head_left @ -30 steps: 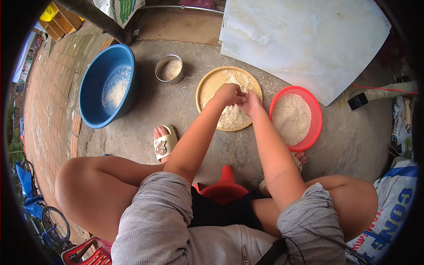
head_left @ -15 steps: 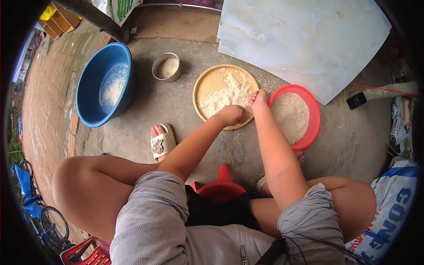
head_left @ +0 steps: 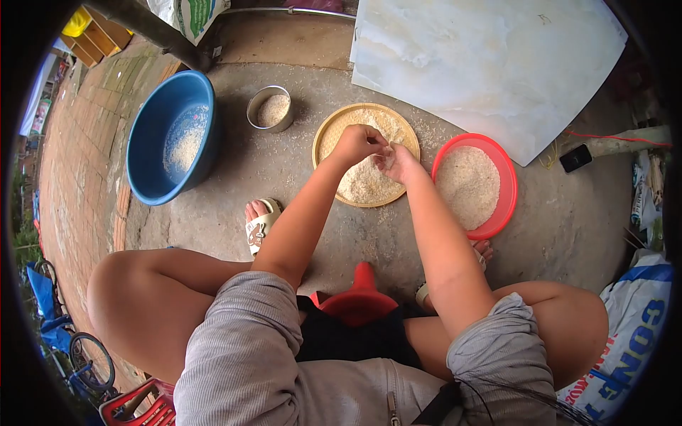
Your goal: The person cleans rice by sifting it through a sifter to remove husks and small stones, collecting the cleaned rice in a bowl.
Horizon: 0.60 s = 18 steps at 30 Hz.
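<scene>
A round woven tray (head_left: 324, 135) lies on the concrete floor with pale rice grains (head_left: 369, 186) spread on it. Over its middle, my left hand (head_left: 357, 145) has thumb and fingers pinched together; whatever is between them is too small to name. Just right of it, my right hand (head_left: 402, 165) is turned palm up, its fingers loosely curved and apart beneath the left fingertips. Beside the tray on the right stands a red basin (head_left: 506, 206) holding more grain (head_left: 467, 186).
A blue basin (head_left: 142, 170) with some grain stands at the left, near a metal bowl (head_left: 254, 113) of grain. A pale marbled sheet (head_left: 483, 64) lies at the back right, with a phone (head_left: 575, 157) beyond it. Loose grains dot the floor.
My left hand has moved up and away from me across the tray. My right hand has turned from closed fingers at the tray's right rim to palm up, slightly left, and the hands are now together.
</scene>
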Tool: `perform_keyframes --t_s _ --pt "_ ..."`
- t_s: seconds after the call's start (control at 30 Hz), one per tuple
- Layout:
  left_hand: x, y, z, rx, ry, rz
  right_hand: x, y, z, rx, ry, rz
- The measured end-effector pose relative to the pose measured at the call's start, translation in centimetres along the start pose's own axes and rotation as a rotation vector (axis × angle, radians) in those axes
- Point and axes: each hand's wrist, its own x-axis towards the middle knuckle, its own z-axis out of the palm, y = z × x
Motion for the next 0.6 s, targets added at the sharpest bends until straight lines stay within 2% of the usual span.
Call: perform_keyframes --t_s 0.03,0.07,0.1,0.17,0.23,0.3,0.37,0.43,0.5,0.6 --pt "0.2 0.7 0.0 -0.037 -0.074 -0.024 -0.5 0.1 0.4 0.055 -0.039 -0.007" --pt "0.4 1.4 0.0 0.185 -0.096 0.081 -0.5 0.1 0.2 0.155 -0.156 -0.001" --pt "0.5 1.3 0.3 0.183 -0.095 0.080 -0.4 0.1 0.3 0.153 -0.155 0.000" --pt "0.6 1.0 0.6 0.503 -0.074 0.245 0.2 -0.3 0.6 0.323 0.057 -0.053" --pt "0.4 0.9 0.5 0.452 -0.091 0.216 1.7 -0.9 -0.7 0.298 0.067 -0.072" --pt "0.0 0.9 0.3 0.358 -0.295 0.060 2.3 -1.2 -1.6 0.277 0.077 -0.092" --pt "-0.8 0.8 0.4 0.490 -0.513 0.111 2.0 -1.4 -1.8 0.333 0.146 -0.153" --pt "-1.7 -1.2 1.7 0.469 -0.637 0.097 1.9 -1.4 -2.1 0.357 0.175 -0.157" --pt "-2.5 -3.3 3.4 0.568 -0.744 0.238 2.0 -1.2 -2.5 0.350 0.184 -0.167" --pt "-3.6 -4.5 4.4 0.514 -0.665 0.251 1.9 -0.9 -2.6 0.337 0.194 -0.138"
